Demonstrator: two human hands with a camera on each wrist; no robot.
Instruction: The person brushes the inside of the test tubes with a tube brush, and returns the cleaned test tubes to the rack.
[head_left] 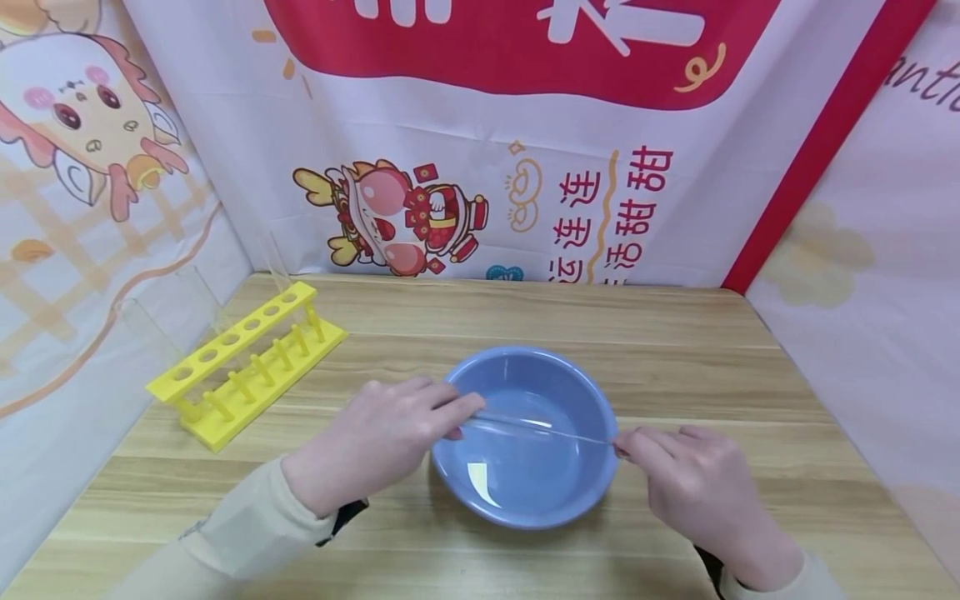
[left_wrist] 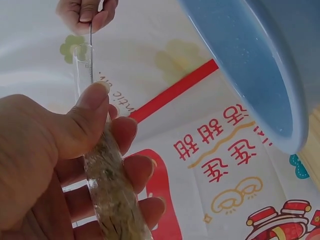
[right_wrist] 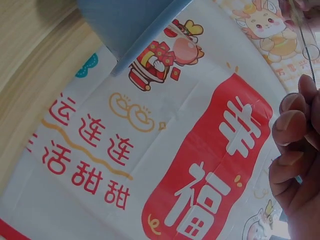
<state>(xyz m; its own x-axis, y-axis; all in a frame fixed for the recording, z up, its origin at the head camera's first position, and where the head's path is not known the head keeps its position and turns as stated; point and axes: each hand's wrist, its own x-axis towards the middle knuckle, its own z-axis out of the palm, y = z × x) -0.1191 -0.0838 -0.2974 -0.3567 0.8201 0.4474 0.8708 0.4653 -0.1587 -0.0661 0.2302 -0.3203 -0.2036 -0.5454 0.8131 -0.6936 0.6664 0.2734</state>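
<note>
Over the blue basin (head_left: pixel 517 492), my left hand (head_left: pixel 382 437) grips a clear glass test tube (head_left: pixel 517 423). In the left wrist view the thumb (left_wrist: pixel 90 117) lies on one side of the tube and the fingers curl round the other. The bristles of a test tube brush (left_wrist: pixel 117 205) fill the tube's lower part. Its thin wire handle (left_wrist: pixel 91 36) comes out of the open mouth. My right hand (head_left: pixel 690 479) pinches the end of that wire at the basin's right rim. In the right wrist view the right fingers (right_wrist: pixel 290 125) are bunched together.
A yellow test tube rack (head_left: pixel 277 383) stands at the left of the wooden table (head_left: pixel 675 350), with a few clear test tubes (head_left: pixel 153 325) in it. Printed cloth (head_left: pixel 465 117) hangs behind and on both sides. Droplets cling inside the basin's wall (left_wrist: pixel 250 60).
</note>
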